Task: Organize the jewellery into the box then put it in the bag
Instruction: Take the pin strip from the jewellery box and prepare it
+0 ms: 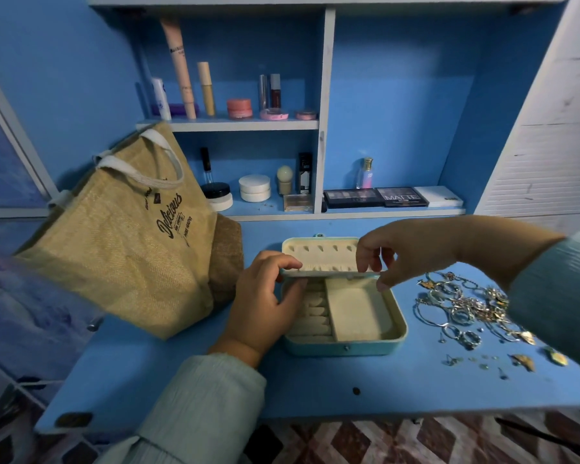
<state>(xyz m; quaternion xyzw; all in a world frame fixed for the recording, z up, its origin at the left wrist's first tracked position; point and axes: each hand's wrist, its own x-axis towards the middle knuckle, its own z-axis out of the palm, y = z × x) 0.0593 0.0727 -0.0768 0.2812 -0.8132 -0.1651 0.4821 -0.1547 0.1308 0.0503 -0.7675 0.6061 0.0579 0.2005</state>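
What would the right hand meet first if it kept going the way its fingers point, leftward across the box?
Probably the left hand, which grips the jewellery box lid's other end; the right hand pinches the same lid. Depth is uncertain.

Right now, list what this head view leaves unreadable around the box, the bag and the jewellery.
- Jewellery pile: tangled and small in the head view; single pieces cannot be counted or named.
- Jewellery box: left hand covers part of its ring-roll side.
- Box lid: right hand hides its right end.
- Bag: its opening faces away; the inside is unseen.
- Right sleeve: cut off by the frame edge, covering the pile's right edge.
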